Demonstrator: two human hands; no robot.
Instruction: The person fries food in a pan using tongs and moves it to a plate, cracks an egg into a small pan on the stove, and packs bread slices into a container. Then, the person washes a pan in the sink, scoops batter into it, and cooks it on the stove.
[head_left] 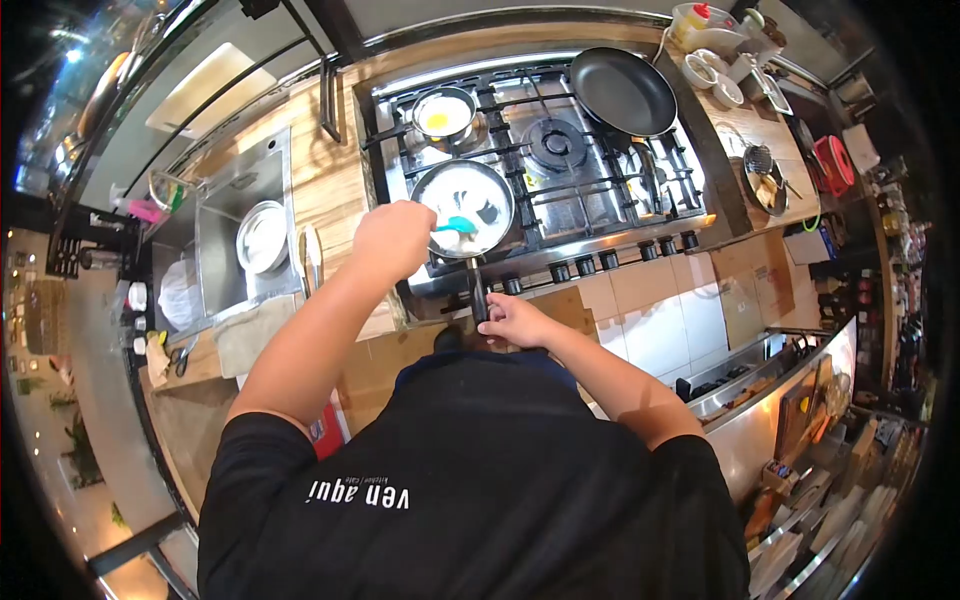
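My left hand (395, 240) is closed round a utensil with a turquoise head (457, 226), which rests in a frying pan (420, 190) at the front left of the gas stove. White, creamy food (468, 190) lies in this pan. With thumb and fingers, my right hand (515, 323) grips the pan's black handle (477, 292). Behind, a smaller pan (444, 91) on the back left burner holds an egg with a yellow yolk (437, 120). A large black pan (624, 92) sits at the back right.
Left of the stove is a sink (215, 235) with a metal bowl (263, 237); tongs (313, 255) lie beside it. To the right, the wooden counter (712, 125) bears small white bowls (727, 92) and a dark dish of food (767, 190). Stove knobs (608, 260) line the front edge.
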